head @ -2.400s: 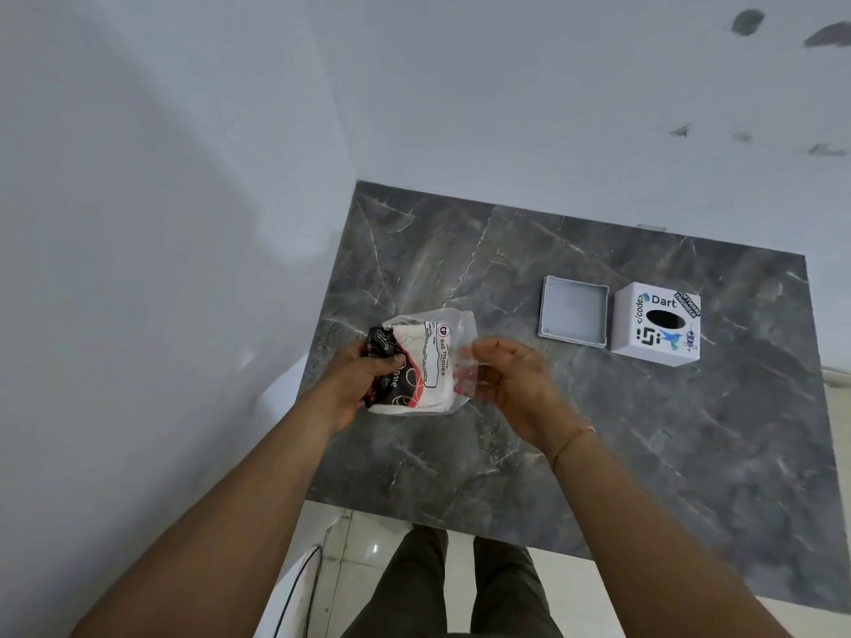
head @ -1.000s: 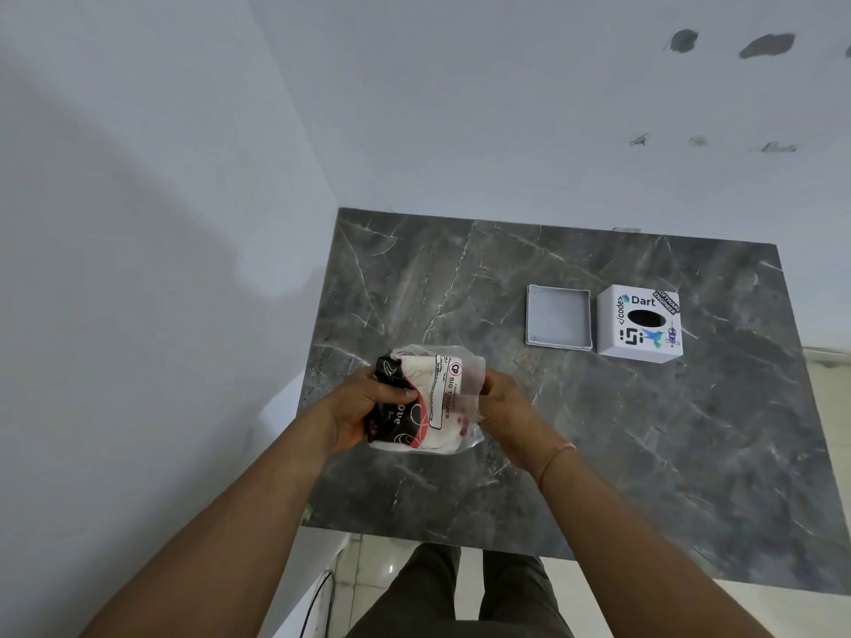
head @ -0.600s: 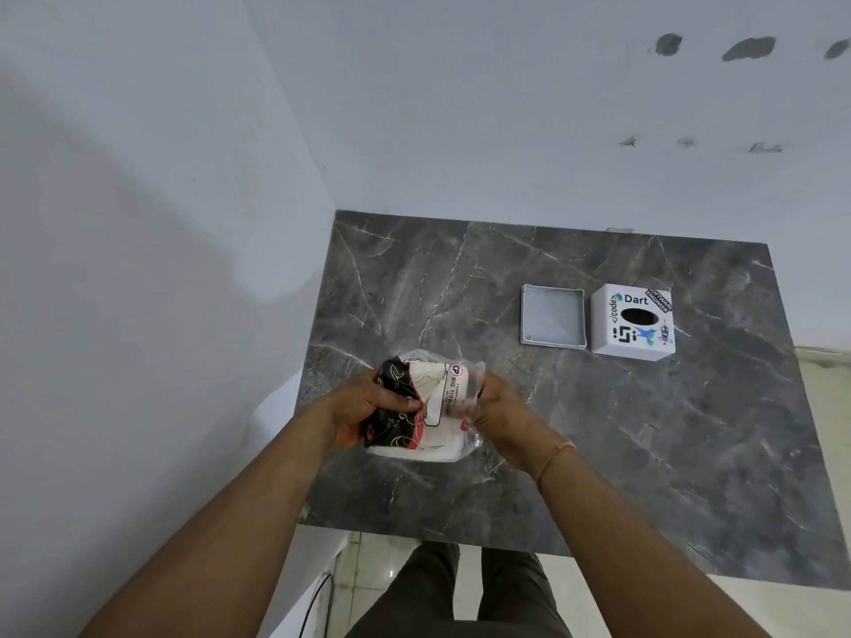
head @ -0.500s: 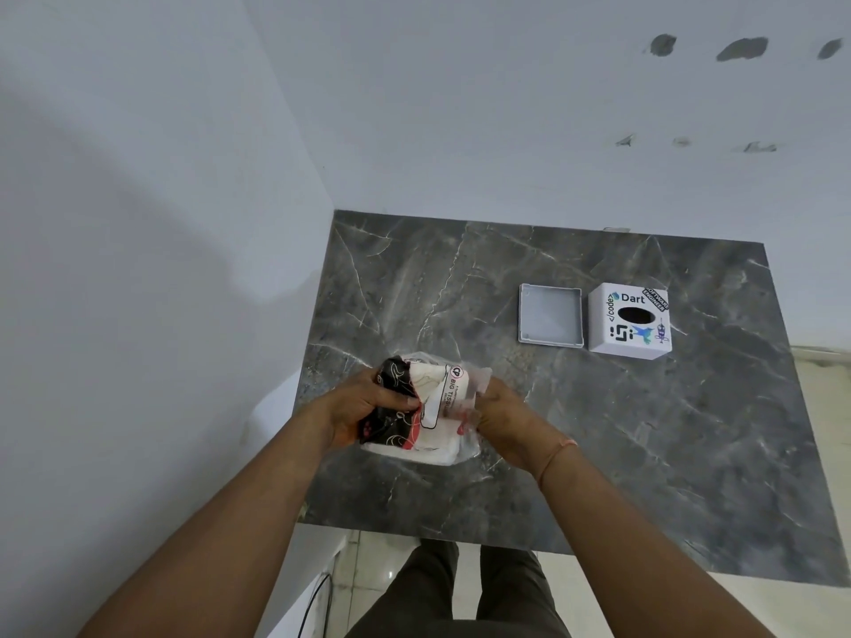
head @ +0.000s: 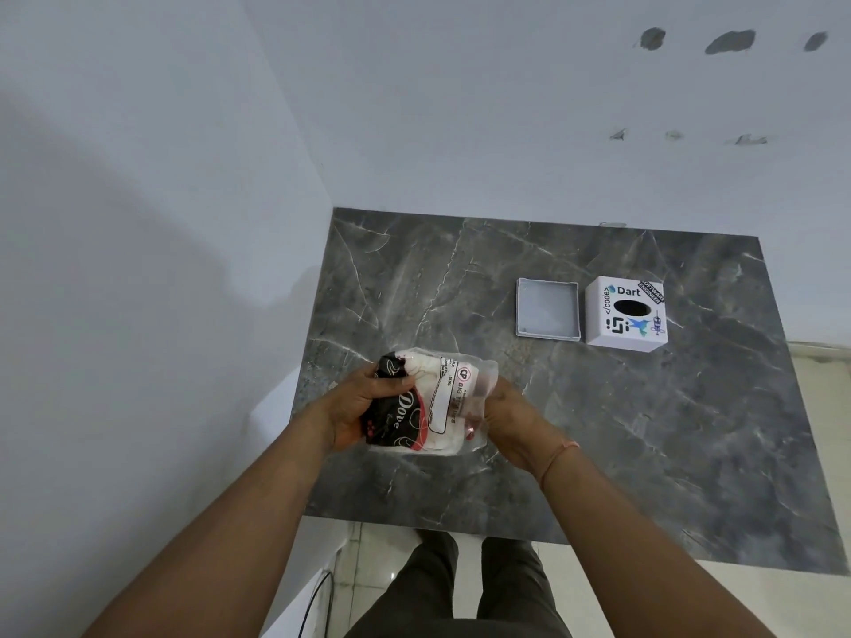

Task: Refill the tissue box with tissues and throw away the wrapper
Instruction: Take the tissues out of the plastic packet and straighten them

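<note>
A tissue pack (head: 437,402) in a clear wrapper with black, red and white print is held above the near left part of the grey marble table (head: 644,430). My left hand (head: 364,407) grips the pack's black left end. My right hand (head: 506,416) grips the wrapper's clear right end, its fingers partly hidden behind the plastic. At the far right of the table stands the white tissue box (head: 625,313) with stickers and a black oval hole on top. Its shallow grey lid (head: 547,308) lies open side up just left of the box.
White walls close off the table at the left and the back. The table's front edge runs just below my forearms, with pale floor tiles and my legs (head: 465,591) beneath. A dark cable (head: 313,600) hangs at the lower left.
Both hands have kept hold of the pack and drawn it slightly nearer and lower. My right hand has closed in on the wrapper's right end. The box and lid have not moved.
</note>
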